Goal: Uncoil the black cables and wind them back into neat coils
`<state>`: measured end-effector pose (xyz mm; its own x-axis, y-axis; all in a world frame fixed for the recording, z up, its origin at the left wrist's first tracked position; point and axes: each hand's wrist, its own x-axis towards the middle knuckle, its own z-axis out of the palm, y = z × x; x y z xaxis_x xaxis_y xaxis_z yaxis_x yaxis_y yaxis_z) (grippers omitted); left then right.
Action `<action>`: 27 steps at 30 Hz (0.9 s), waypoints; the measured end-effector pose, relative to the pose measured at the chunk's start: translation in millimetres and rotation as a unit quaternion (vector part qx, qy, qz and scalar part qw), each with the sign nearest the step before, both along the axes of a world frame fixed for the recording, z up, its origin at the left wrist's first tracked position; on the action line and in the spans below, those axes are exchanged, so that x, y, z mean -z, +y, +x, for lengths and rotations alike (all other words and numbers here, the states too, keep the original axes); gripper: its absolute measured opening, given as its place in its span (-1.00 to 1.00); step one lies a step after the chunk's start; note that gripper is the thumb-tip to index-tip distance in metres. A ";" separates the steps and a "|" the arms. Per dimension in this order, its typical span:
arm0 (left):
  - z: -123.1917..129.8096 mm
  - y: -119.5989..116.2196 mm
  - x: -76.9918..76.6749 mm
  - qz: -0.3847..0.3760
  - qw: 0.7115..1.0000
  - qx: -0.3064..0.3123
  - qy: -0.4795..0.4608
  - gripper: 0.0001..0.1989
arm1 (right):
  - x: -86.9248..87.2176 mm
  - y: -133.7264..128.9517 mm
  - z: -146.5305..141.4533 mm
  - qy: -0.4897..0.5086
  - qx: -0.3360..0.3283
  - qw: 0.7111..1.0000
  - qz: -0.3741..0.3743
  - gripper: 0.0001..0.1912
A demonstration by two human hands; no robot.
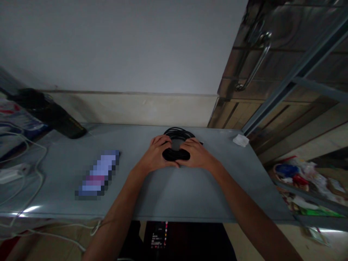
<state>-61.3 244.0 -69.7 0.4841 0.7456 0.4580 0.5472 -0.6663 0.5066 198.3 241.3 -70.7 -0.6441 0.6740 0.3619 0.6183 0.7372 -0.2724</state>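
A black cable (179, 132) is wound into a round coil near the back edge of the grey table. My left hand (157, 154) grips the coil's left side, its fingers curled over the strands. On the right side, my right hand (196, 154) is closed round the same coil. Between the two hands, the near part of the coil is a thick black bundle facing me. The fingers partly cover the sides of the coil.
A phone (99, 174) lies on the table (187, 199) to the left. Behind it are a black bottle (62, 121) and white cables (40, 174). A crumpled tissue (241, 140) lies at the back right, by a metal post (272, 101). A lit phone (159, 235) is below the front edge.
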 end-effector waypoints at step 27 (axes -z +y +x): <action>-9.0 -5.9 -17.6 -0.055 0.997 -0.001 -0.047 -0.92 | 0.4 -0.4 5.3 0.005 -0.013 1.000 -0.012 -0.79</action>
